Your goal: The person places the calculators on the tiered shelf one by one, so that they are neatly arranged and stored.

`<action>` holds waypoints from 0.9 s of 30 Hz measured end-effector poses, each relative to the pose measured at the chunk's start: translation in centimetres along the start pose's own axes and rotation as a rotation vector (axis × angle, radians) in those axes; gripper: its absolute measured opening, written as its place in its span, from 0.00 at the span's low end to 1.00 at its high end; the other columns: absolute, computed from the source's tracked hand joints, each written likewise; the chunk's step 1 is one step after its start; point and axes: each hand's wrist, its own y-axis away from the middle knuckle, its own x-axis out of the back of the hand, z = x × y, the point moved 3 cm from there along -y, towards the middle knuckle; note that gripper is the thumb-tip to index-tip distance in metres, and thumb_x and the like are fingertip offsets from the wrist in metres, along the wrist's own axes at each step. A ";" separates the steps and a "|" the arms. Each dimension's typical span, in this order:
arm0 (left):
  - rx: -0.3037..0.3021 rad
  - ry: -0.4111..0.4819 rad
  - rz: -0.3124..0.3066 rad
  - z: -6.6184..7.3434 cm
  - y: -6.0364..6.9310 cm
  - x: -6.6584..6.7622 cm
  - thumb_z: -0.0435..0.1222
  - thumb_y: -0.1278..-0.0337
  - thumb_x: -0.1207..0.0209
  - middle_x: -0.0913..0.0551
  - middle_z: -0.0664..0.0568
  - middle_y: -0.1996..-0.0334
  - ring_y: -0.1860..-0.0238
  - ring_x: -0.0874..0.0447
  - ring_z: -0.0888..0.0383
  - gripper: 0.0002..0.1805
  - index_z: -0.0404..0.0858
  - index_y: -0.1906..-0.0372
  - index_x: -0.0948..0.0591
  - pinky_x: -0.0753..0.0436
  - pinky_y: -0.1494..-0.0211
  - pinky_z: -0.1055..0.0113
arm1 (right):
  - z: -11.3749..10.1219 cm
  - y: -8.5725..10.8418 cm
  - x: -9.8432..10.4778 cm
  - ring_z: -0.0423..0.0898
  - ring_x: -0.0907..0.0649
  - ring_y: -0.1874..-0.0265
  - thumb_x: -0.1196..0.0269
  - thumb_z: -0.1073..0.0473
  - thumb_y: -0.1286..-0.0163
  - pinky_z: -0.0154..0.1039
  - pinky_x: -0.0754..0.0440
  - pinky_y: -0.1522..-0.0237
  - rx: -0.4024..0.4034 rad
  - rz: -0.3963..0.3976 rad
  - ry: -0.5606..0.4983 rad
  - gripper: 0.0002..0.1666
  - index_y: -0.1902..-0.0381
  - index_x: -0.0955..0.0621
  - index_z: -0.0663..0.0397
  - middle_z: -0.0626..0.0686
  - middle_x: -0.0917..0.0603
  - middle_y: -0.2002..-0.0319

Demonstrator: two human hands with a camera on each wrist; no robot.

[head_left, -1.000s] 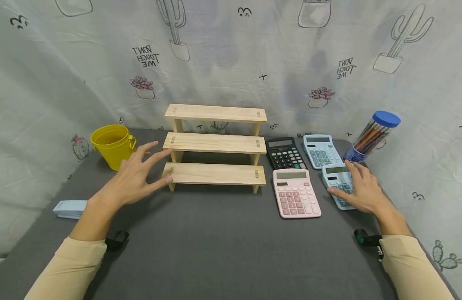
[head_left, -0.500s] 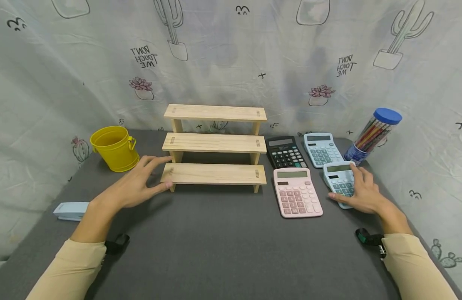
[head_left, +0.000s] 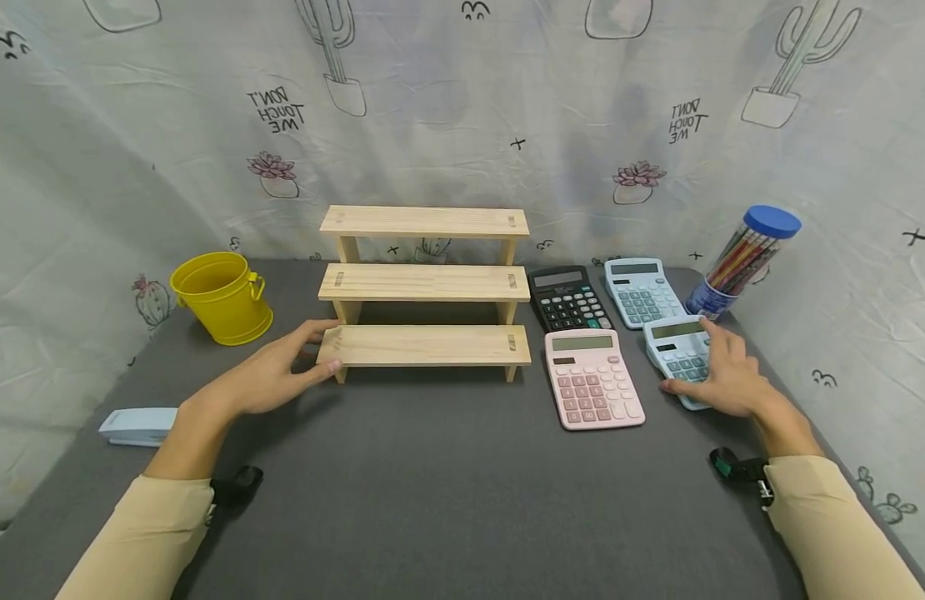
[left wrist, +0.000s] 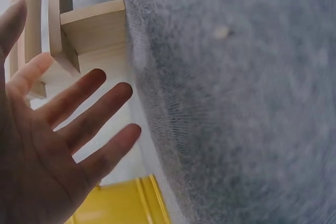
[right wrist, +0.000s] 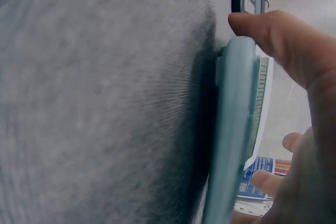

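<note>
**Left hand point(head_left: 263, 375) at a wooden stand point(head_left: 423, 284), right hand point(head_left: 728, 377) gripping a blue calculator point(head_left: 678, 352)**

Behind, a patterned cloth point(head_left: 447, 108); below it, a gray surface point(head_left: 447, 500). Central, the wooden stand, three steps high. Left of it, a yellow bucket point(head_left: 226, 304). By the lowest step's left end, the left hand, fingers loosely spread, holding nothing; contact with the wood hard to judge. Possible trouble: a bump from those fingers, skewing the stand. Well to the right, the right hand, bent around the blue calculator, thumb at its left edge. Possible trouble: a slack pinch, letting the calculator slip, or a careless swing, toppling the pencil jar point(head_left: 746, 260) just behind. Smaller things: a pink calculator point(head_left: 593, 379), then a pale stapler point(head_left: 136, 425).
</note>
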 end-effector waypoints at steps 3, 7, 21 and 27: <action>0.013 0.005 -0.016 -0.2 -0.1 0.0 0.57 0.24 0.49 0.31 0.38 0.28 0.32 0.27 0.37 0.36 0.50 0.21 0.44 0.27 0.35 0.34 | -0.2 0.1 0.4 0.87 0.45 0.36 0.27 0.35 0.40 0.84 0.42 0.46 0.003 0.030 -0.026 0.77 0.18 0.66 0.58 0.82 0.57 0.27; 0.016 0.029 -0.025 -0.7 -0.2 -0.1 0.56 0.22 0.50 0.30 0.37 0.29 0.31 0.29 0.37 0.35 0.48 0.21 0.44 0.28 0.35 0.34 | -0.9 0.3 1.0 0.86 0.48 0.34 0.26 0.38 0.40 0.85 0.45 0.44 0.039 0.072 -0.071 0.76 0.18 0.65 0.57 0.80 0.57 0.25; 0.074 0.204 -0.121 -1.6 -1.2 0.1 0.54 0.22 0.48 0.37 0.28 0.28 0.28 0.36 0.32 0.42 0.41 0.20 0.54 0.32 0.32 0.33 | -6.0 1.3 3.3 0.84 0.46 0.34 0.24 0.39 0.43 0.86 0.46 0.46 0.089 0.210 -0.107 0.76 0.16 0.63 0.51 0.78 0.54 0.25; 0.096 0.224 -0.134 -2.3 -1.0 0.0 0.54 0.23 0.47 0.33 0.29 0.30 0.30 0.32 0.34 0.41 0.42 0.21 0.53 0.28 0.35 0.36 | -8.6 1.1 4.0 0.78 0.42 0.35 0.22 0.41 0.46 0.81 0.41 0.48 0.128 0.265 -0.098 0.75 0.16 0.59 0.45 0.74 0.49 0.26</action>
